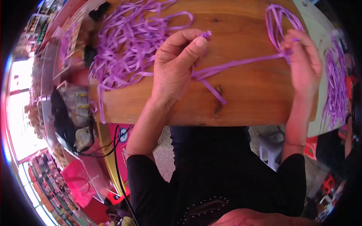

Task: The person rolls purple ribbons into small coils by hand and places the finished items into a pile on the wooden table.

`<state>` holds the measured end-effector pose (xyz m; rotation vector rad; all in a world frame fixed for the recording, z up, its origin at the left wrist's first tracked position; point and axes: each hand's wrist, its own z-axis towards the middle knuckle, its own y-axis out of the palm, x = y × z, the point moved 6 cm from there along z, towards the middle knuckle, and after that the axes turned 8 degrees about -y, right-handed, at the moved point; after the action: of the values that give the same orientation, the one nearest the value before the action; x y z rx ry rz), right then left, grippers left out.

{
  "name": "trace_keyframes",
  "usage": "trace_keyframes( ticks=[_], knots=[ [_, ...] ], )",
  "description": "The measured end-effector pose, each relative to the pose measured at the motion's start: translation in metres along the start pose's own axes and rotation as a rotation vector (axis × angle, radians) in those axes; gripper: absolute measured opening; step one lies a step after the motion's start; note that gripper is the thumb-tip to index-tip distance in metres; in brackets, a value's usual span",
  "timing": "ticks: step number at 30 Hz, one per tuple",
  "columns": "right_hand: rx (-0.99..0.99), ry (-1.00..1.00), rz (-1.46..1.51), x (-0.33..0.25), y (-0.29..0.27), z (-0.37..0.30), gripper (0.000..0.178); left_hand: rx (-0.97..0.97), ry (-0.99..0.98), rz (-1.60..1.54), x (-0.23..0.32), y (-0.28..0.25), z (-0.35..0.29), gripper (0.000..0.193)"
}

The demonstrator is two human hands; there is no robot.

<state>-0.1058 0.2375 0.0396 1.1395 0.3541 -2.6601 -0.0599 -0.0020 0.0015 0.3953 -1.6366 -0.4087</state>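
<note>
My left hand is raised over the wooden table. Its thumb and forefinger pinch a small bunched bit of purple ribbon. From below that hand a purple ribbon strand runs tight to my right hand, and a loose tail hangs down near the table's front edge. The fingers of my right hand are closed around the ribbon, beside a looped bundle of the same ribbon that lies at the far right. A big tangled ribbon pile covers the table's left part.
On a pale table to the right hang more purple ribbon strands. At the left are a crowded shelf with black objects and a dark cable. A light plastic stool stands below the table at right.
</note>
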Motion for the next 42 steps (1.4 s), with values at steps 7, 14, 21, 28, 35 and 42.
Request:
trace_keyframes(
  ticks=[7, 14, 21, 28, 35, 42],
  knots=[
    [-0.054, 0.11, -0.023, -0.003, 0.022, -0.013, 0.03, -0.125, 0.091, 0.256, -0.021, 0.033, 0.012, 0.013],
    [-0.151, -0.015, -0.055, -0.01, 0.019, -0.009, 0.029, -0.162, 0.163, 0.39, -0.034, 0.042, 0.015, 0.012],
    [-0.218, 0.018, -0.192, -0.012, 0.023, -0.01, 0.024, -0.198, 0.255, 0.394, -0.034, 0.051, 0.011, 0.012],
    [-0.116, 0.079, -0.096, -0.007, 0.024, -0.015, 0.024, -0.205, 0.348, 0.557, -0.027, 0.056, 0.007, 0.013],
    [-0.156, -0.055, -0.28, -0.008, 0.021, -0.011, 0.022, -0.186, 0.383, 0.596, -0.026, 0.055, 0.006, 0.013],
    [-0.201, 0.004, -0.196, -0.007, 0.025, -0.014, 0.021, -0.179, 0.345, 0.573, -0.028, 0.054, 0.008, 0.013]
  ],
)
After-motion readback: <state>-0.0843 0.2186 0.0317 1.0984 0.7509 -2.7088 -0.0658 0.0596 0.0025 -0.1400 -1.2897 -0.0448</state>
